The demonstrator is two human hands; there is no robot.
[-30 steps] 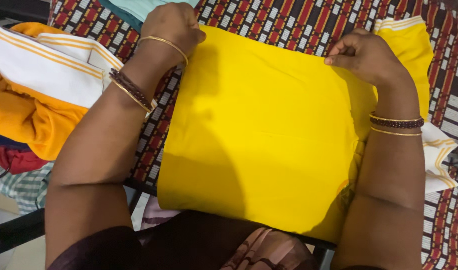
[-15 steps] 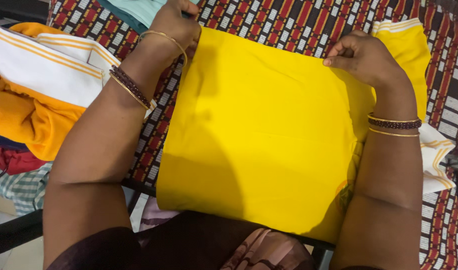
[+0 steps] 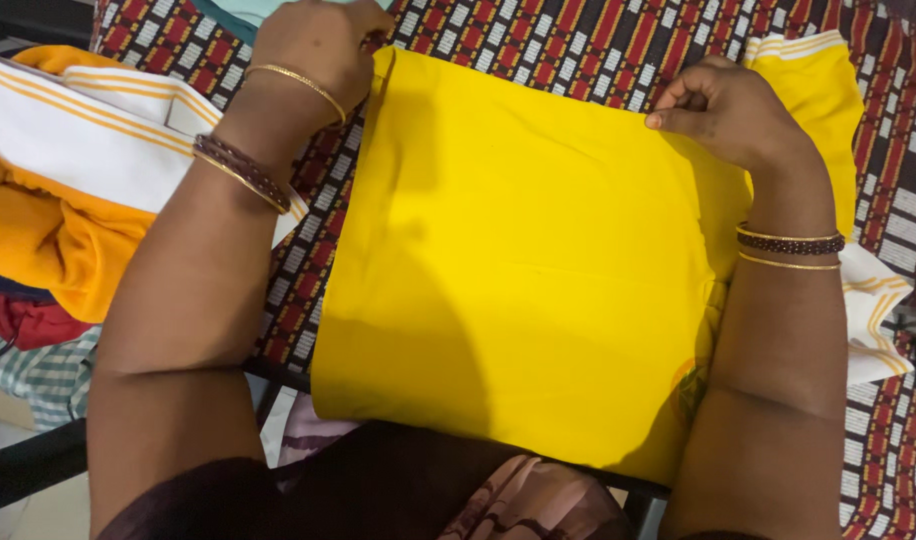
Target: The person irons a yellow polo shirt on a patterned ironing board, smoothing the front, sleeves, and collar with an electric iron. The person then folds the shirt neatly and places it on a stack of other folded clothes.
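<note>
A: Head view, from left to right: at the left edge lies a white cloth with orange stripes [image 3: 78, 140] on top of an orange cloth [image 3: 48, 250]. What do you see next?

B: The left hand [image 3: 318, 45] is in the upper left of the frame, at the far left corner of the yellow cloth [image 3: 518, 270]. Its fingers are curled down at that corner, but I cannot tell if they pinch it or only press it.

A: And where does the yellow cloth lie?

B: It fills the middle of the frame, spread flat on a checked red mat [image 3: 598, 40], and its near edge hangs toward the person's lap.

A: And the right hand [image 3: 728, 110]?

B: It is in the upper right, on the far right part of the cloth. Thumb and forefinger are close together and seem to nip the fabric.

A: How would one do this well?

B: I think both corners should be held at the same height and pulled gently apart, so the edge stays straight and the faint creases in the middle go flat.
</note>
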